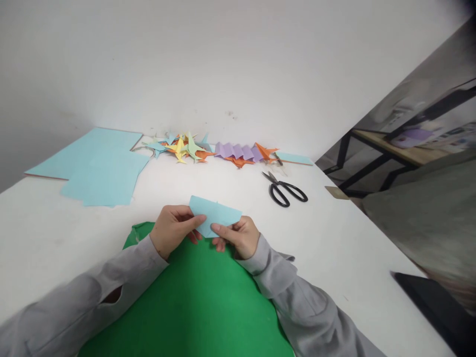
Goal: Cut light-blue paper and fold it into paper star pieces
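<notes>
A folded piece of light blue paper (216, 214) is held up between my two hands, above a green cloth-like surface (186, 302). My left hand (174, 227) pinches its left side, the thumb lying on the front face. On the lower right part, my right hand (240, 234) grips it with the thumb in front and fingers behind. The paper has a straight slanting top edge and narrows toward the bottom. Its back side is hidden from me.
Black-handled scissors (283, 189) lie open to the right. Light blue sheets (100, 168) are stacked at the left. Along the wall sit colourful folded paper shapes (186, 148) and a pleated purple paper (238, 151). A dark flat object (435, 307) lies at the right edge.
</notes>
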Demonstrator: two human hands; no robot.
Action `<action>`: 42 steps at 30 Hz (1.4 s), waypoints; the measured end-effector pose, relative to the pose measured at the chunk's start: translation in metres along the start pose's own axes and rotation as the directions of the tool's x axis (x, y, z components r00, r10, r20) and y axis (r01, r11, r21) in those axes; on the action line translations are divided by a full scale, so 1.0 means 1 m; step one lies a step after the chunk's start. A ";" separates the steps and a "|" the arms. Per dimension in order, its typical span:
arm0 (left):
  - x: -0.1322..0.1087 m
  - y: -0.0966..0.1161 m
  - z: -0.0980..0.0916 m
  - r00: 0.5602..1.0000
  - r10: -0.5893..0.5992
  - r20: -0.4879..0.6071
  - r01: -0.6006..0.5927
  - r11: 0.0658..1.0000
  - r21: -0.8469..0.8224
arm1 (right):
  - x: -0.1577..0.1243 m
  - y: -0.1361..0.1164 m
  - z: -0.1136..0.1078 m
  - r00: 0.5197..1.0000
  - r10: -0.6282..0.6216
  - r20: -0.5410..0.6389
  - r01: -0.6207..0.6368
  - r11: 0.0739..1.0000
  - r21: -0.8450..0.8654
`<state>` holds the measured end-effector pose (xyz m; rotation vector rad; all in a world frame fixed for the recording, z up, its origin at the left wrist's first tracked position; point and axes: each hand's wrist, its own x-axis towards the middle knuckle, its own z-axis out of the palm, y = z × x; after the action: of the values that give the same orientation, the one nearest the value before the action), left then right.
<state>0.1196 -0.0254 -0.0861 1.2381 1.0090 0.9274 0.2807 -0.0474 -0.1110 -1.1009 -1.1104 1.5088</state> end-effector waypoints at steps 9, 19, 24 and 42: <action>-0.003 0.002 -0.003 0.994 0.095 0.062 -0.100 0.990 0.097 | -0.007 -0.006 0.001 0.998 -0.034 0.052 0.037 0.998 -0.060; -0.002 0.003 0.000 1.000 0.022 -0.010 -0.022 0.998 0.052 | -0.003 -0.009 0.007 1.000 0.011 -0.007 -0.011 1.000 0.027; -0.002 0.000 0.001 0.993 0.008 0.119 -0.013 0.999 0.045 | -0.001 -0.009 0.003 0.998 0.015 -0.053 -0.011 0.997 0.079; -0.001 -0.003 -0.001 0.997 0.029 0.076 -0.022 0.996 -0.086 | -0.002 -0.004 0.001 0.999 -0.037 0.018 0.035 0.996 0.086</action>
<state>0.1190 -0.0262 -0.0885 1.2086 0.8859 0.9261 0.2808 -0.0487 -0.1068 -1.0047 -1.0634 1.5278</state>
